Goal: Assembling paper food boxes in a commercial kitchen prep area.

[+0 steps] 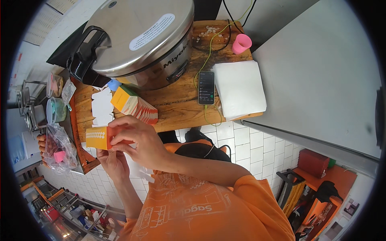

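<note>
A small yellow and orange cardboard box (96,137) with a white diamond pattern is between my hands, just off the table's near left edge. My left hand (110,165) grips it from below, near its right end. From the right, my right hand (138,141) has its bent fingers closed on the orange end of the same box; the fingertips are partly hidden. Behind my right hand, a row of similar orange and white cartons (140,110) leans on the table. Beside them lies an unfolded white carton blank (102,107).
A big steel rice cooker (140,44) stands on the wooden table (171,106). A phone (206,87) with a yellow-green cable lies beside a white paper stack (240,90). A pink cup (241,43) sits behind. Clear bags (58,148) and tubs are at left; a grey cabinet (317,76) borders the right.
</note>
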Action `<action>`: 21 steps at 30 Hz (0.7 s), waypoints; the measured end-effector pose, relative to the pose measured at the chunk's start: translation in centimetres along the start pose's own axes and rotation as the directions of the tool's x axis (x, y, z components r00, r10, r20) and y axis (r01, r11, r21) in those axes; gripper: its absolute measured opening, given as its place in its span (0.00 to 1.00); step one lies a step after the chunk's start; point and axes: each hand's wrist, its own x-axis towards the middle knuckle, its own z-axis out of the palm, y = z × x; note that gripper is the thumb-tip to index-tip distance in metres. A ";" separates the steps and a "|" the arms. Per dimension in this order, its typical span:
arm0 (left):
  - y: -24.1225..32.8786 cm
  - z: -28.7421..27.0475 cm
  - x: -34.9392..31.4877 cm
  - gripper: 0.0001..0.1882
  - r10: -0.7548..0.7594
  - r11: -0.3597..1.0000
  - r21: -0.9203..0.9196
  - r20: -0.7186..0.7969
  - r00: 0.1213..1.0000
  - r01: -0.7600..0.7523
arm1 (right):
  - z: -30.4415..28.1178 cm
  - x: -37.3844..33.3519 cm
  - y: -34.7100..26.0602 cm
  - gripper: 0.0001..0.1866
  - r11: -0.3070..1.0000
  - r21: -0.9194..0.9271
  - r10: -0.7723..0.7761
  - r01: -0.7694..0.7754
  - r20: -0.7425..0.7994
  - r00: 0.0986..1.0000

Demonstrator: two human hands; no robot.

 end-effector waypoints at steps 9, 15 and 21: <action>0.2 0.6 -1.7 0.14 -0.041 0.999 0.023 0.002 0.999 0.041 | 0.3 -0.3 0.2 0.27 0.951 -0.307 0.020 -0.042 -0.074 0.997; 3.9 -4.6 -2.9 0.17 0.338 0.937 0.221 -0.391 0.856 -0.269 | -2.0 -0.5 1.2 0.35 0.875 -0.106 0.475 -0.473 -0.007 0.880; 6.2 -1.9 -5.3 0.34 0.343 0.731 0.365 0.535 0.773 -0.577 | -4.2 0.6 3.2 0.34 0.572 0.293 0.730 -0.766 0.244 0.638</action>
